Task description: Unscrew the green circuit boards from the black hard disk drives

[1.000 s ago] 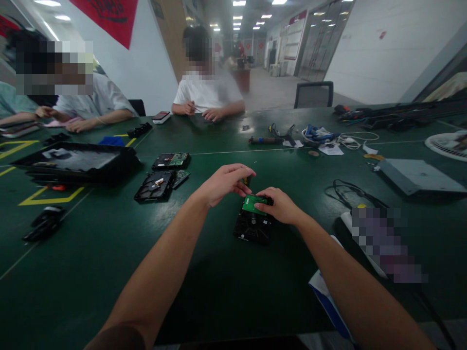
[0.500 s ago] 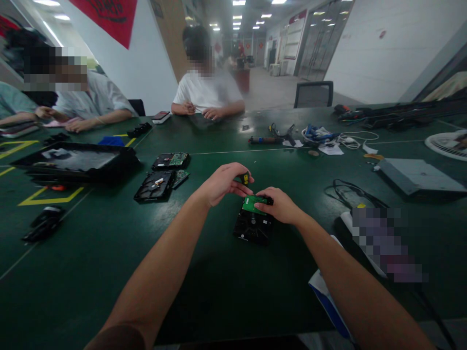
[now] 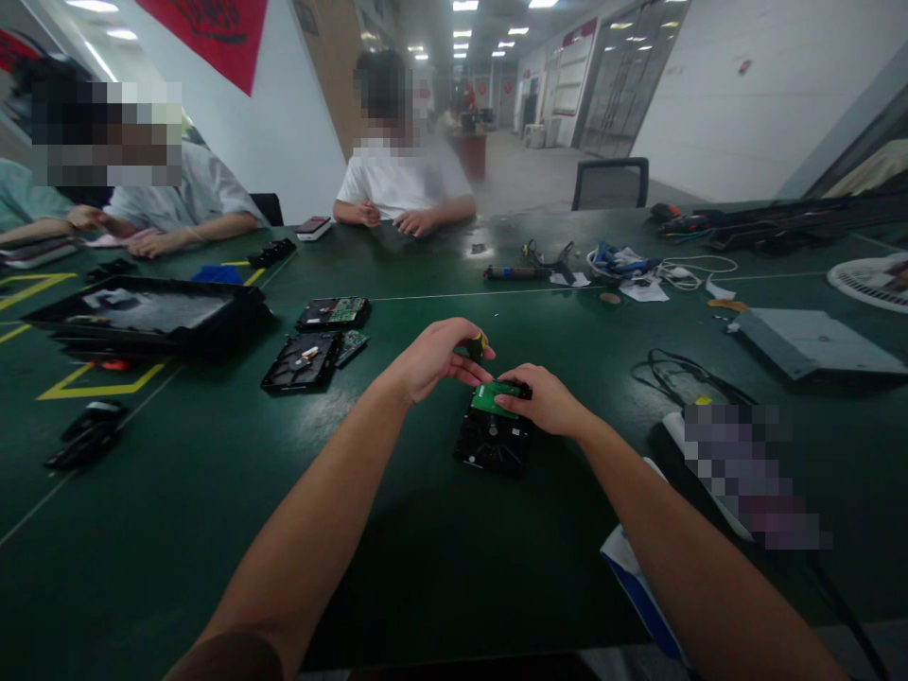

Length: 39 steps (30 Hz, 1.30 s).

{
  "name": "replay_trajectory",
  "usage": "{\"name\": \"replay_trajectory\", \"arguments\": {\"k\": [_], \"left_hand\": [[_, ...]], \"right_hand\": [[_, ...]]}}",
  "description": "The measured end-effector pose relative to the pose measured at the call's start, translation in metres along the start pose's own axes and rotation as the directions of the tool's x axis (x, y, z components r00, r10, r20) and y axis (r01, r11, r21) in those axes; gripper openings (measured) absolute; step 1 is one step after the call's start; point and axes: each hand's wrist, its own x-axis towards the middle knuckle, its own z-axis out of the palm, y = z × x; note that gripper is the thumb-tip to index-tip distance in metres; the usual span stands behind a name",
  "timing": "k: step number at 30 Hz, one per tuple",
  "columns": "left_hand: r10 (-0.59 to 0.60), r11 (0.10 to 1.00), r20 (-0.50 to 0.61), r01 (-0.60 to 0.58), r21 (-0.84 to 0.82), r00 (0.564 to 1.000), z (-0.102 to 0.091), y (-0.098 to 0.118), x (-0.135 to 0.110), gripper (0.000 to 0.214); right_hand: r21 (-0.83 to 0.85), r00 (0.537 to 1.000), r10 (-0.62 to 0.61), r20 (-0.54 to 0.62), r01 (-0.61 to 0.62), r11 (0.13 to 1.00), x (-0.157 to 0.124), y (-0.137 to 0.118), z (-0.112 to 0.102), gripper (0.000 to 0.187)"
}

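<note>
A black hard drive [image 3: 492, 443] lies flat on the green table in front of me, with a green circuit board [image 3: 488, 395] across its far half. My right hand [image 3: 540, 399] grips the drive's right edge, its thumb resting on the board. Above the far side, my left hand [image 3: 448, 357] is closed around the black and yellow handle of a screwdriver [image 3: 480, 346]. The tool's tip is hidden by my fingers, near the far edge of the board.
To the left lie two more hard drives [image 3: 304, 361] and a loose circuit board [image 3: 352, 347]. Farther left stands a black tray [image 3: 148, 312]. At right are a grey metal box [image 3: 815, 339] and a dark cable [image 3: 699, 369]. A co-worker [image 3: 404, 184] sits across the table.
The screwdriver handle has turned slightly in my left hand, showing less of its yellow marking. My right hand and the hard drive stay put.
</note>
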Motion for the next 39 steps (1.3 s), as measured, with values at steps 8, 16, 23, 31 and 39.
{"name": "replay_trajectory", "arguments": {"k": [8, 16, 23, 31, 39], "left_hand": [[0.018, 0.997, -0.038, -0.015, 0.074, 0.999, -0.0069, -0.001, 0.0027, 0.03], [0.019, 0.999, -0.113, -0.013, 0.048, 0.993, -0.0028, -0.0006, 0.0019, 0.026], [0.02, 0.998, -0.086, -0.015, 0.062, 0.996, -0.0034, -0.0006, 0.0024, 0.023], [0.009, 0.998, -0.083, -0.004, 0.06, 0.996, -0.0037, 0.0014, 0.0001, 0.029], [0.007, 1.0, -0.078, -0.005, 0.021, 0.997, -0.0004, 0.0022, -0.0004, 0.02]], "right_hand": [[0.012, 1.0, -0.011, 0.012, 0.011, 1.0, 0.0004, -0.0027, -0.0017, 0.032], [0.016, 1.0, 0.007, 0.0, -0.007, 1.0, -0.0001, -0.0011, -0.0004, 0.034], [0.036, 1.0, -0.006, -0.011, 0.006, 0.999, -0.001, -0.0031, -0.0019, 0.032], [0.026, 1.0, -0.017, -0.005, 0.017, 1.0, -0.0003, -0.0002, -0.0003, 0.032], [0.006, 1.0, -0.011, 0.003, 0.011, 1.0, 0.0003, -0.0018, -0.0014, 0.032]]}}
